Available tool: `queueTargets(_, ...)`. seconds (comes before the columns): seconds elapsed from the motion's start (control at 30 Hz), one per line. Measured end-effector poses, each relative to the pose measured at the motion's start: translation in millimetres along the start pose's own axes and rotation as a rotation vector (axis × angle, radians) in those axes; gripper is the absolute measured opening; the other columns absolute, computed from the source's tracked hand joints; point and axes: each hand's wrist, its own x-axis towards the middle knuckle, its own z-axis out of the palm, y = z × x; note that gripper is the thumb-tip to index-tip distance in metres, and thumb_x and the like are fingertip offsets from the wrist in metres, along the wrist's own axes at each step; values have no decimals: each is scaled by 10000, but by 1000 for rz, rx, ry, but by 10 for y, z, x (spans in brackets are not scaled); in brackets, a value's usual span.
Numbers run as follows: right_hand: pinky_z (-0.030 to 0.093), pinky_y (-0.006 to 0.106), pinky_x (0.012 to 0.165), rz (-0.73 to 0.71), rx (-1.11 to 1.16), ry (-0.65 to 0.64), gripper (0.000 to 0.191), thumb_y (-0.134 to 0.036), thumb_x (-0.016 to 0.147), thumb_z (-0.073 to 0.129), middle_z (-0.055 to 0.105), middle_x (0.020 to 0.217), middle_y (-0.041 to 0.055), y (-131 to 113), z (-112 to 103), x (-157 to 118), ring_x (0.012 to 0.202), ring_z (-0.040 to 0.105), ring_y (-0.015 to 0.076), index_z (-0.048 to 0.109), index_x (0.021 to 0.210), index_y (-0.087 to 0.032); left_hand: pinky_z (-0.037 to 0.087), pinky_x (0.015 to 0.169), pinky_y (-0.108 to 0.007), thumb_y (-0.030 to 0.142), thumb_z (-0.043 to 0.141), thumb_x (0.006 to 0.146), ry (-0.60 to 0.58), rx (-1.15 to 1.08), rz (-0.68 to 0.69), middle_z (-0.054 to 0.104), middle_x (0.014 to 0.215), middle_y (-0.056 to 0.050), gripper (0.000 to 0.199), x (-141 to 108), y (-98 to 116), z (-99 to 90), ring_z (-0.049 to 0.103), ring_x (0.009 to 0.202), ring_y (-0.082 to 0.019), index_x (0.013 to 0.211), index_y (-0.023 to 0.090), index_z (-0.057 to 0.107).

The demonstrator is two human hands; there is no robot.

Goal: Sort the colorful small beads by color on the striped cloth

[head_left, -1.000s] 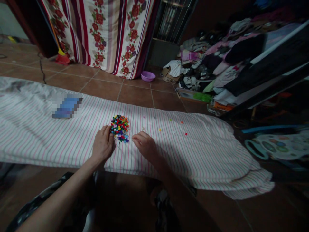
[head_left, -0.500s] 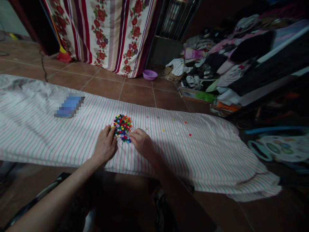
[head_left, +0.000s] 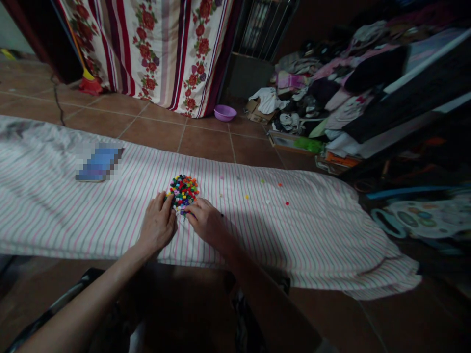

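Note:
A heap of small, bright-coloured plastic pieces (head_left: 184, 189), like beads or tiny blocks, lies on a striped cloth (head_left: 312, 235). Flat against the heap's left edge rests my left hand (head_left: 158, 220), fingers stretched out and holding nothing. My right hand (head_left: 206, 220) is at the heap's lower right, with thumb and fingers drawn together over the pieces; whatever is between the fingertips is hidden. Single pieces lie apart to the right in loose rows, among them a yellow piece (head_left: 247, 197), a red piece (head_left: 287, 203) and an orange piece (head_left: 280, 185). A black piece (head_left: 222, 214) sits beside my right hand.
A blurred-out phone-like object (head_left: 99, 164) lies on the cloth at left. Beyond, on the tiled floor, are a purple basin (head_left: 225, 113), a floral curtain (head_left: 147, 54), a red broom head (head_left: 90, 86) and heaped clothes (head_left: 316, 93).
My right hand has shifted left, further over the heap's lower edge. The black piece beside it now shows. My left hand stays at the heap's left edge, and the view has shifted slightly.

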Motion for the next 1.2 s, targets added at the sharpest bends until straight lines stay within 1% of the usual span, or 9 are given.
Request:
queueTargets(0.13,485,317,855,1,-52,6,178,-232,969,559,648,960,68,-84,13,6,944,588,196,720,1035,-195,366,1135,-530,303,347,940,6,7,28,473,1445,-216,485,-8,-3,-3,397,1404,-318,1366,112,480)
queueTargets(0.23,489,335,841,24,-96,-22,204,-297,984,545,651,972,80,-176,6,22,948,586,214,713,999,-184,362,1133,-548,288,357,927,3,11,51,486,1439,-204,487,-12,-14,10,390,1410,-317,1375,131,464)
queueTargets(0.33,489,347,822,66,-134,-30,206,-330,978,556,653,967,81,-257,3,38,944,582,226,702,969,-187,375,1121,-551,296,332,936,16,25,51,475,1441,-228,494,-12,-12,19,390,1408,-328,1373,102,457)
queueTargets(0.53,479,318,792,116,-144,-6,139,-309,960,583,646,949,60,-337,21,46,936,584,210,683,930,-216,395,1110,-537,306,311,946,25,43,37,480,1430,-223,489,3,1,11,418,1388,-327,1369,111,460)
queueTargets(0.73,479,308,826,122,-55,10,102,-286,941,586,649,950,55,-349,-16,53,935,605,201,664,931,-221,401,1113,-521,321,300,948,23,4,12,499,1417,-228,507,15,-26,12,451,1366,-321,1362,92,484)
queueTargets(0.87,477,292,830,131,62,85,95,-169,892,542,652,894,37,-200,-125,52,876,614,179,624,906,-215,398,1115,-531,347,291,954,21,5,4,499,1425,-232,527,16,-25,0,444,1370,-333,1361,77,489)
queueTargets(0.97,480,265,763,213,162,177,144,-117,816,522,650,828,12,9,-286,-16,759,606,151,599,892,-214,405,1107,-539,361,289,954,8,11,-5,504,1422,-227,533,20,-21,-12,453,1361,-339,1358,81,494)
queueTargets(1.07,468,241,669,313,231,231,109,-144,790,527,630,751,-6,241,-480,-183,659,583,134,588,851,-212,406,1100,-555,364,289,950,0,0,-1,510,1410,-237,533,26,-14,-21,460,1348,-348,1345,77,502)
queueTargets(1.2,459,236,617,392,233,229,68,-195,798,545,618,722,-4,527,-678,-498,627,574,133,605,827,-208,393,1113,-567,355,307,941,13,-27,-4,510,1419,-204,512,30,3,-34,443,1365,-337,1356,123,496)
